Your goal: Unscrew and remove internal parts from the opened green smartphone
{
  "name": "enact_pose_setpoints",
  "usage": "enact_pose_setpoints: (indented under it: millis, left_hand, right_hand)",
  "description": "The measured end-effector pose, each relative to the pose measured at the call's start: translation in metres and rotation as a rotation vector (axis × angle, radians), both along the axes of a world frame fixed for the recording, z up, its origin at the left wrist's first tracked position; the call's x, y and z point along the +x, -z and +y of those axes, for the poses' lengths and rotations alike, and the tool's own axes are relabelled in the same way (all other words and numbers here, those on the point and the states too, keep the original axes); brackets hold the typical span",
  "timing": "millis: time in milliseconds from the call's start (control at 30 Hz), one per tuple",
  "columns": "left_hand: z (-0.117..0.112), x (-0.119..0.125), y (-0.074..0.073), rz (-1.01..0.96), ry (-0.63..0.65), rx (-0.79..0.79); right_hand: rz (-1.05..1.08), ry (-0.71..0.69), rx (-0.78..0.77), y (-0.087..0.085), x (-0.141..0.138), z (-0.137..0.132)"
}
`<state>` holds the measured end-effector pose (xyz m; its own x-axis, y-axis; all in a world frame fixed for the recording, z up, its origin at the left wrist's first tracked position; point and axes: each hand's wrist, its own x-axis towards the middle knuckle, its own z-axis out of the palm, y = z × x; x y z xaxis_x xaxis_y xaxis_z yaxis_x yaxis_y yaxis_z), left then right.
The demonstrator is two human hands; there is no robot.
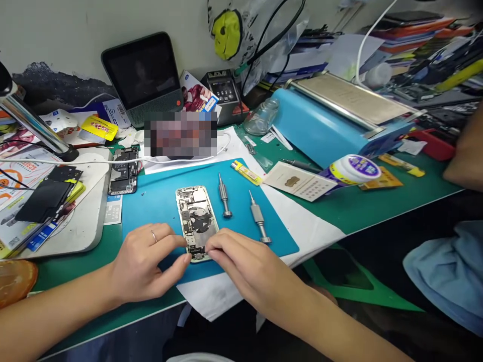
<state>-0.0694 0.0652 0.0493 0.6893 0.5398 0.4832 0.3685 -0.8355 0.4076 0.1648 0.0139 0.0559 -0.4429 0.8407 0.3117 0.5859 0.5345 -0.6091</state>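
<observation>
Green table [426, 183] spanned the view, cluttered. Blue machine [320, 125] with a flat top plate stood back right; blue mat [143, 211] lay in front. Clear plastic bag [256, 35] hung at the wall, a round yellow item [227, 34] inside. Display [143, 75] stood at the back, screen dark. Right hand [249, 261]: thumb and index fingertips together at the phone's lower right; couldn't tell if anything was pinched. Left hand [147, 261]: thumb and index apart at the lower left edge. Opened phone [199, 216] lay on the mat between the fingertips, boards and small parts inside its frame. Card [298, 181] bore a brownish apple-shaped logo, print below too small. White tub [354, 168] was tipped over, purple label unreadable, contents hidden. Glass jar [262, 118] stood beside the machine. Two screwdrivers [257, 216] lay right of the phone.
</observation>
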Motion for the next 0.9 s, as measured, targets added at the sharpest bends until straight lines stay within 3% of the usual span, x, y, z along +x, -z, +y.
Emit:
enact_pose_setpoints:
  millis: [233,633,900]
  left_hand:
    - [-0.003,0.002,0.001,0.073,0.09,0.023]
    - [-0.003,0.003,-0.002,0.077,0.054,0.045]
    - [0.0,0.005,-0.005,0.008,0.056,-0.055]
  right_hand:
    - [-0.071,-0.002,0.066,0.005,-0.018,-0.001]
    - [-0.263,-0.009,0.193,0.004,-0.023,-0.007]
    - [-0.142,-0.027,0.184,0.007,-0.02,-0.004]
